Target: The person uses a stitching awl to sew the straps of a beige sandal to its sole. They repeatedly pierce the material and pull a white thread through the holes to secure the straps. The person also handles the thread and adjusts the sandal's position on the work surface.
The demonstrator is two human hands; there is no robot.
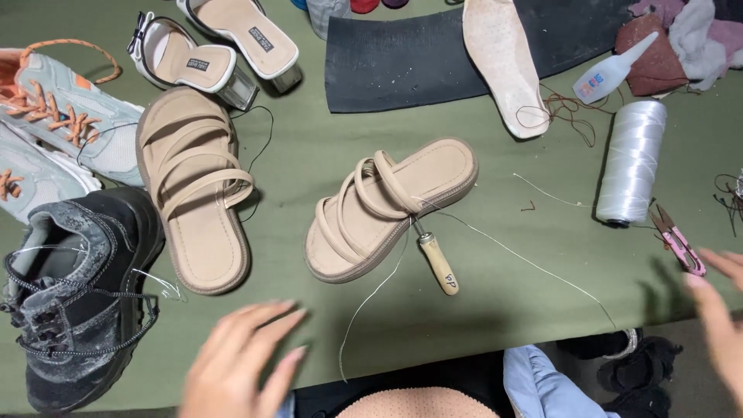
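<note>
A beige strappy sandal point(387, 207) lies in the middle of the green table point(480, 310), with a wooden-handled awl point(438, 262) stuck at its side and a white thread point(534, 267) trailing off to the right. My left hand point(236, 360) hovers open near the front edge, below the sandal, holding nothing. At the right edge my right hand point(720, 310) is open and blurred, its fingers just below small pink thread snips point(679, 241). The matching beige sandal point(195, 186) lies further left.
A black worn shoe point(77, 290) and grey sneakers with orange laces point(58, 128) sit at the left. White block-heel sandals point(217, 46), a dark rubber sheet point(433, 50), an insole point(505, 66), a glue bottle point(615, 71) and a white thread spool point(633, 161) fill the back.
</note>
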